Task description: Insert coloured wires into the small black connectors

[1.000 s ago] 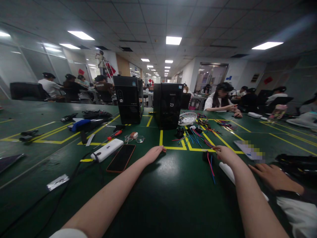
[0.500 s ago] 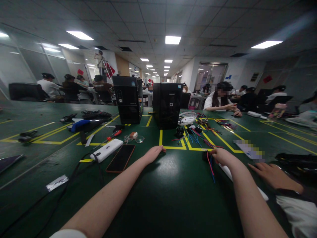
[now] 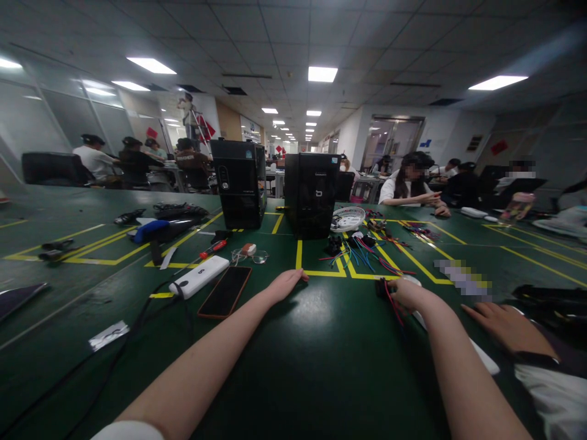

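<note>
Black plug [image 3: 380, 288] meets my right hand [image 3: 409, 294], right of frame centre; whether fingers pinch it, I cannot tell. My left hand [image 3: 287, 286], below centre, rests, fingers together.

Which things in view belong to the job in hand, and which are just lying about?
In the job, judging by the right hand:
small black part with red and blue wires, at that hand
probably the black pieces with multicoloured wires

Likely just lying about:
flat black orange-edged smartphone
white oblong device
clear-lensed eyeglasses
red-handled tool
</note>
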Demonstrator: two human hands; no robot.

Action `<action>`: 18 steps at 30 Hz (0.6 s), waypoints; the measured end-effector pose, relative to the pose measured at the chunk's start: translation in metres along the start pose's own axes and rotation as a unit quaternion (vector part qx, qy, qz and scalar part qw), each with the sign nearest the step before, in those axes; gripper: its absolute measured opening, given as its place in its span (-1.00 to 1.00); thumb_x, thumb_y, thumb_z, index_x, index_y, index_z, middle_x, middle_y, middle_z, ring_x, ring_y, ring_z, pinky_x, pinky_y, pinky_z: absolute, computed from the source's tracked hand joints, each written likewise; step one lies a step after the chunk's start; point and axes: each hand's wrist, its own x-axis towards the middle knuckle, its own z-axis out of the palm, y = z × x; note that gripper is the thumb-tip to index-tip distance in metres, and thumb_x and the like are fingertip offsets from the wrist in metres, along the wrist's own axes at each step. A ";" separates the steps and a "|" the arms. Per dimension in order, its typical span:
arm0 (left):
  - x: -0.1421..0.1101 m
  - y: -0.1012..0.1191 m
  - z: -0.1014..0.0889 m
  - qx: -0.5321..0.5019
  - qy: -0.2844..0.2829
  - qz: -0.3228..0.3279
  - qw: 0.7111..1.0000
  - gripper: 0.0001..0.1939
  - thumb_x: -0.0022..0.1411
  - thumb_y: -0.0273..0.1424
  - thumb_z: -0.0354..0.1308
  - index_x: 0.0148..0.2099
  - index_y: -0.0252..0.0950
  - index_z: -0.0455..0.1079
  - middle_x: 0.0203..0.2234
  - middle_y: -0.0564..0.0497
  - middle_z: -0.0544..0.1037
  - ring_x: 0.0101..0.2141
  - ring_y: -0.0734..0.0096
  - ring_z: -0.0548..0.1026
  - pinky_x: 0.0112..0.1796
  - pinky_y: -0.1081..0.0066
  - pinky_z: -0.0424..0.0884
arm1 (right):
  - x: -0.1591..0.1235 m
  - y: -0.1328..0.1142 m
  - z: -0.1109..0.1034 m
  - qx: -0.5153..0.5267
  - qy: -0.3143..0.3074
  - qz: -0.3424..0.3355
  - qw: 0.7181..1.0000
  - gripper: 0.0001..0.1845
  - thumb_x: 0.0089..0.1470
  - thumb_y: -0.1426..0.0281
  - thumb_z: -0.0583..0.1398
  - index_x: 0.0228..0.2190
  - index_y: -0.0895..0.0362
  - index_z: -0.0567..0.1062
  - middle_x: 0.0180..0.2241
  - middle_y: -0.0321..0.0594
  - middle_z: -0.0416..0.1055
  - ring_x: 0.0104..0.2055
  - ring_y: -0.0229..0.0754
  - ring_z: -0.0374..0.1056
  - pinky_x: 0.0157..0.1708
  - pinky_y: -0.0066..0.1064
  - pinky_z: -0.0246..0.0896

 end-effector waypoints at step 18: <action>0.005 -0.012 0.003 0.001 0.006 0.016 1.000 -0.44 0.29 -0.14 -0.31 -0.21 -0.38 0.44 -0.24 -0.08 0.51 -0.16 0.33 0.43 -0.03 0.34 0.24 | 0.000 0.005 -0.005 -0.007 -0.020 -0.036 0.999 -0.50 -0.10 0.59 0.01 -0.06 0.17 0.33 -0.61 -0.25 0.30 -0.59 -0.27 0.29 -0.55 -0.48 0.19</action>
